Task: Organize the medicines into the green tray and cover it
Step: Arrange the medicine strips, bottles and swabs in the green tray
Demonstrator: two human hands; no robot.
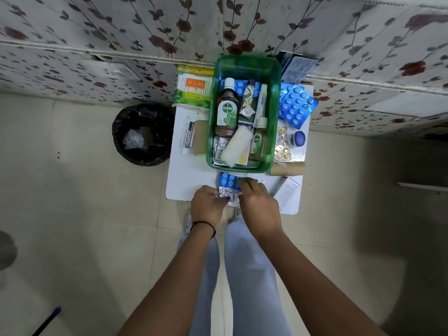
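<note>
Green tray (243,66) is seen mid-table, part filled with bottles and strips. Near its front edge, silver strips (229,195) are pinched by left hand (209,205); right hand (257,204) fingers are pressed together on blue strip (227,179).

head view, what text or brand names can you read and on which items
"Dettol": large brown bottle in the green tray
"Dettol": small bottle, blurred
"OPLADINE": white tube box
Cotton bud pack, leaflet, blister strips: unreadable
</note>
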